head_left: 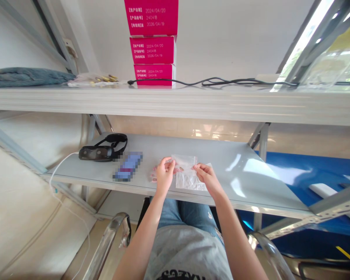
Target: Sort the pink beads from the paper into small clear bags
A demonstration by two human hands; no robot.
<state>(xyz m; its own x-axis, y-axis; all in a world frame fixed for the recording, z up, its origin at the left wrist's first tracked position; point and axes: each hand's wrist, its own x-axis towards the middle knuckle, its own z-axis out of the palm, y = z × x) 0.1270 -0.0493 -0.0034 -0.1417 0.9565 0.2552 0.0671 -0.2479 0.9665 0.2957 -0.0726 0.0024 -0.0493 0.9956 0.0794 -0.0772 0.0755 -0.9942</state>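
Observation:
A small clear plastic bag (184, 161) is held up just above the lower shelf (245, 171), pinched at its top edge from both sides. My left hand (164, 173) grips its left corner with closed fingers. My right hand (205, 175) pinches the right corner. More clear plastic bags (189, 181) lie flat on the shelf under the hands, and a small pinkish item (153, 175) shows beside the left hand, too small to name.
A black headset (102, 149) with a white cable and a blurred blue object (127, 166) lie left on the shelf. On the upper shelf stand three stacked pink boxes (153, 46), a black cable (221, 81) and folded blue cloth (26, 76). Chair armrests (111, 237) flank my lap.

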